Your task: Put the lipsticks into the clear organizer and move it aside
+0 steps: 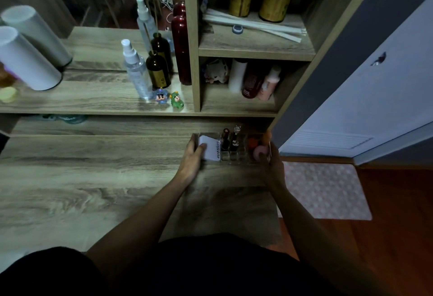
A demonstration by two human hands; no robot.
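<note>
- Hands first: my left hand (192,158) clasps the left end of the clear organizer (230,147), fingers curled round its wall and thumb against the white card.
- My right hand (271,167) grips the right end, fingers closed over the rim beside a pink sponge (259,152).
- That organizer sits at the far right of the wooden bench (93,178), close under the shelf unit's lower edge (whether it rests on the wood or is lifted a little, I cannot tell).
- Two lipsticks (230,140) stand upright in the middle compartments, dark tubes side by side.
- A white card (212,148) with printed lettering fills the left section; an orange sponge (252,143) lies in the right section behind the pink one.
- On the shelf (93,99) above stand a clear spray bottle (137,70), a dark amber bottle (158,72) and a tall red bottle (181,45), with two small toy figures (169,99) in front.
- A polka-dot mat (325,190) lies on the floor to my right.
</note>
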